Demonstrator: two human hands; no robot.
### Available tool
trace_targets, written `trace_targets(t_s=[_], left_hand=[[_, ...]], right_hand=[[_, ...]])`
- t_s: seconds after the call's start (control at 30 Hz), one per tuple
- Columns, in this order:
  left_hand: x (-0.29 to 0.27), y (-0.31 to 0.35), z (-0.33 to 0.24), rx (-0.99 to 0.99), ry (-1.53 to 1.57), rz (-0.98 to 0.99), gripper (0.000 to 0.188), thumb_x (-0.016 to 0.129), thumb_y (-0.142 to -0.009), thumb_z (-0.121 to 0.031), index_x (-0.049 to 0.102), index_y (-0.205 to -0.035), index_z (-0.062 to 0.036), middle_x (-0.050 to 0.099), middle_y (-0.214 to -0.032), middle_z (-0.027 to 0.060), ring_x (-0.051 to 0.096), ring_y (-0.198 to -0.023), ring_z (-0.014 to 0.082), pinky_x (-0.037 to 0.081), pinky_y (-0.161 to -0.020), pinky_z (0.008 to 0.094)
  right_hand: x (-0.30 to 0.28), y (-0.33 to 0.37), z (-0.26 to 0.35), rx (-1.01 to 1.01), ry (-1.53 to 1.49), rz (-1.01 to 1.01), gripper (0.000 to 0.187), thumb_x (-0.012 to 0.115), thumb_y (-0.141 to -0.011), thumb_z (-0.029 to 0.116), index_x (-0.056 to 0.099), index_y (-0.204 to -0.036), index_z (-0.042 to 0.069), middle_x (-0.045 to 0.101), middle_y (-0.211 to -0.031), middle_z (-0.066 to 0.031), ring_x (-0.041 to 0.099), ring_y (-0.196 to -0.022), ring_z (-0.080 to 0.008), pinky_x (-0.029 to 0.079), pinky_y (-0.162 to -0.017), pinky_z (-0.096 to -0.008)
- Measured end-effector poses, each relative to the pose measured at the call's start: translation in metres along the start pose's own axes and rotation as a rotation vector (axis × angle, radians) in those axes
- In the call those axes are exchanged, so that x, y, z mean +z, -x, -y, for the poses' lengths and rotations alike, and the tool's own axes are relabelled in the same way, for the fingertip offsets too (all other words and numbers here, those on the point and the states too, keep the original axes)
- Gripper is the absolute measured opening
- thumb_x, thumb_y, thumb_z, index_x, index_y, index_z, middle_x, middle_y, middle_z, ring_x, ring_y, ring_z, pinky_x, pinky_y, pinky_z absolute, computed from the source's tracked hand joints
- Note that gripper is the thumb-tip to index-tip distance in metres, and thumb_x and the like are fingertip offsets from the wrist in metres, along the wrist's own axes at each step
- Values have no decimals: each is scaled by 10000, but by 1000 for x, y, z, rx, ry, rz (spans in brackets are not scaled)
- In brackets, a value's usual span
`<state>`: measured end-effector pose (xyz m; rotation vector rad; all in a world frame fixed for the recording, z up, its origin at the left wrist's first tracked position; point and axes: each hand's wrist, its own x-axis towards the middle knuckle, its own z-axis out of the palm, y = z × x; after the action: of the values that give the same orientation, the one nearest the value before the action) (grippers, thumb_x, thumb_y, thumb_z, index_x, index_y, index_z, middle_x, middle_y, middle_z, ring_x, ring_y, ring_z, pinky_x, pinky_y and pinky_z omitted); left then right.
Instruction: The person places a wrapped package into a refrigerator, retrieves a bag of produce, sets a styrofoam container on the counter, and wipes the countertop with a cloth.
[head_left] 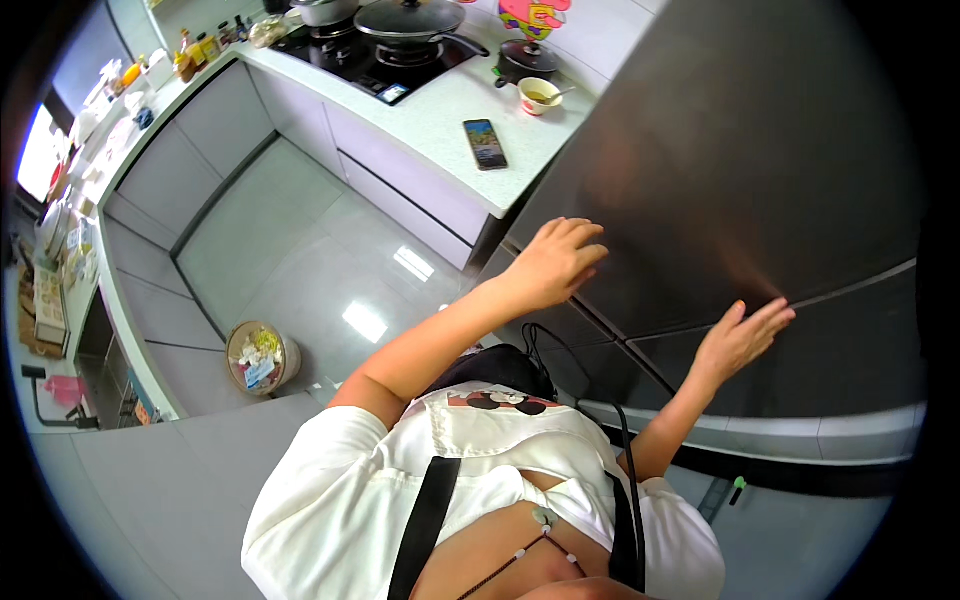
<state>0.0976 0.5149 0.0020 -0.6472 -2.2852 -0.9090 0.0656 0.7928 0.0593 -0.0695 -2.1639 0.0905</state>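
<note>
White shirt (480, 430), nearest, worn by the person. Left to right: phone (485, 145) on the desk (430, 120); left hand (555, 265), fingers loosely bent, nothing visibly held; dark refrigerator (760, 150), right of the left fingers, its door seam (860, 283) lying lengthwise toward the right; right hand (738, 345), fingers straight, close together, visibly unladen, nearer that seam, contact indeterminable.

Person's L hand (556, 262), R hand (742, 342) both nr dark fridge (760, 160); phone (486, 145), bowl (538, 97) & hob (350, 68) on ctr (430, 140) L of it.
</note>
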Motion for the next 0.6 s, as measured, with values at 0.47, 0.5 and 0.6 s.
trace_targets(t_s=[0.47, 0.5, 0.6], left_hand=[[-150, 27, 113, -255, -273, -367, 188, 634, -734, 10, 622, -915, -39, 629, -902, 86, 600, -773, 257, 486, -642, 350], [-159, 31, 124, -295, -277, -354, 189, 633, -734, 12, 622, -916, -40, 630, -899, 86, 600, -766, 255, 485, -640, 349], [-187, 51, 153, -454, -321, -295, 182, 624, -746, 5, 626, -920, -48, 635, -887, 80, 600, -739, 245, 482, -627, 337]], right_hand=[[53, -14, 283, -600, -1295, 317, 136, 590, -834, 57, 627, -947, -9, 666, -846, -130, 655, -686, -240, 515, -620, -302], [61, -11, 303, -604, -1360, 424, 164, 630, -777, 19, 636, -940, 13, 653, -761, -105, 631, -599, -209, 491, -552, -282], [92, -9, 368, -651, -1456, 557, 225, 668, -729, 16, 644, -948, 59, 559, -604, -85, 532, -476, -216, 410, -454, -314]])
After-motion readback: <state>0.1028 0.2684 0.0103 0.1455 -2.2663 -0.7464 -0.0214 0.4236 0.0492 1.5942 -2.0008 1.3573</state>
